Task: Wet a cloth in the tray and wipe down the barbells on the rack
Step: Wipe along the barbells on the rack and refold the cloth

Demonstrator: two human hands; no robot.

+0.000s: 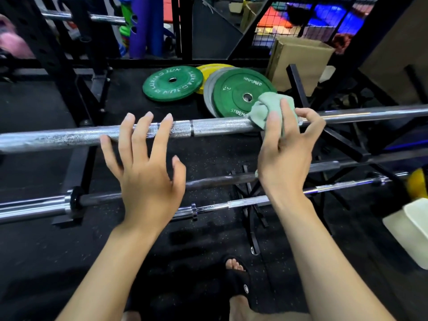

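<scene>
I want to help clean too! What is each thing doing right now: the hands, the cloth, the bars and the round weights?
left hand: open, fingers spread by the top barbell.
right hand: presses the green cloth on the top barbell.
green cloth: bunched over the bar.
lower barbells: lying on the rack, untouched.
green plates: on the floor.

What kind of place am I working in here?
Most likely a gym's weight area: several barbells, the top barbell being wiped with a green cloth, green weight plates on black rubber flooring, and a black steel rack upright.
</scene>
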